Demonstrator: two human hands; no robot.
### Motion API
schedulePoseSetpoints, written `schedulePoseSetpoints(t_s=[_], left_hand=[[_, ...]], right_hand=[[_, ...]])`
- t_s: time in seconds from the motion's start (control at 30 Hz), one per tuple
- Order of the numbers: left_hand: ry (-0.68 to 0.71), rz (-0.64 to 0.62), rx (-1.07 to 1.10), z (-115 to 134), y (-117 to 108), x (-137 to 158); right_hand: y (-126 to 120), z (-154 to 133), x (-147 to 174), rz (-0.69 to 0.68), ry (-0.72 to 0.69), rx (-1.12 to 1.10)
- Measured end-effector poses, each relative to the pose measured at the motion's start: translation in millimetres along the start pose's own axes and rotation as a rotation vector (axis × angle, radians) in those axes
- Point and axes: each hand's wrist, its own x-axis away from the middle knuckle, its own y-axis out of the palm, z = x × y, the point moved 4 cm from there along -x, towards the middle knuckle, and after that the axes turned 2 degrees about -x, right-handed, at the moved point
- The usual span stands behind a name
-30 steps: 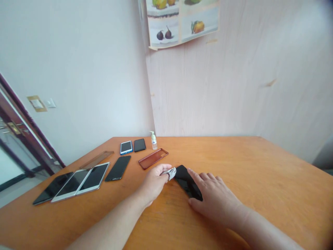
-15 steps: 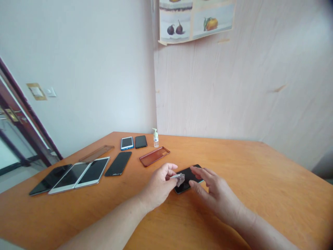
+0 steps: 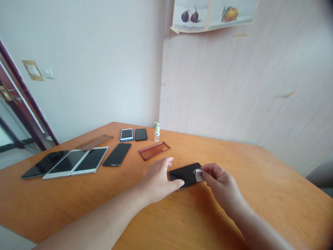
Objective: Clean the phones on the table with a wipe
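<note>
A black smartphone (image 3: 183,173) lies screen up on the table in front of me. My right hand (image 3: 221,180) pinches a small crumpled white tissue (image 3: 199,175) between thumb and fingertips, over the phone's right end. At the phone's left end, my left hand (image 3: 158,180) is open, fingers apart, its thumb by the near edge of the screen; whether the thumb touches the phone I cannot tell. Beyond the left hand lies a reddish-brown phone case (image 3: 154,151).
On the left of the wooden table (image 3: 109,198) lie a dark phone (image 3: 117,155), two white tablets (image 3: 90,161) side by side, a black tablet (image 3: 47,164) and a clear case (image 3: 95,141). Farther back are a blue-edged phone (image 3: 127,134), another black phone (image 3: 141,134) and a pump bottle (image 3: 157,133).
The tissue has passed from my left hand to my right. My left hand has opened, and my right has closed on the tissue. The camera view has shifted slightly.
</note>
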Motion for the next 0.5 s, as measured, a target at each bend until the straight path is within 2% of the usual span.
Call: schedulePoseSetpoints(t_s=[0.13,0.23,0.33,0.4,0.5], left_hand=[[0.044,-0.059,-0.256,-3,1,-1],[0.091,-0.049,-0.301,1,6,-1],[0.12,-0.033,-0.293,5,9,0],[0.135,-0.026,-0.291,6,10,1],[0.147,-0.021,-0.292,7,10,2]], right_hand=[[-9,12,-10,0.013,-0.005,0.303],[-15,14,-16,0.021,-0.066,0.498],[-17,12,-18,0.036,-0.157,0.595],[-12,6,-14,0.002,-0.222,0.642],[10,-15,6,-0.137,-0.343,0.695]])
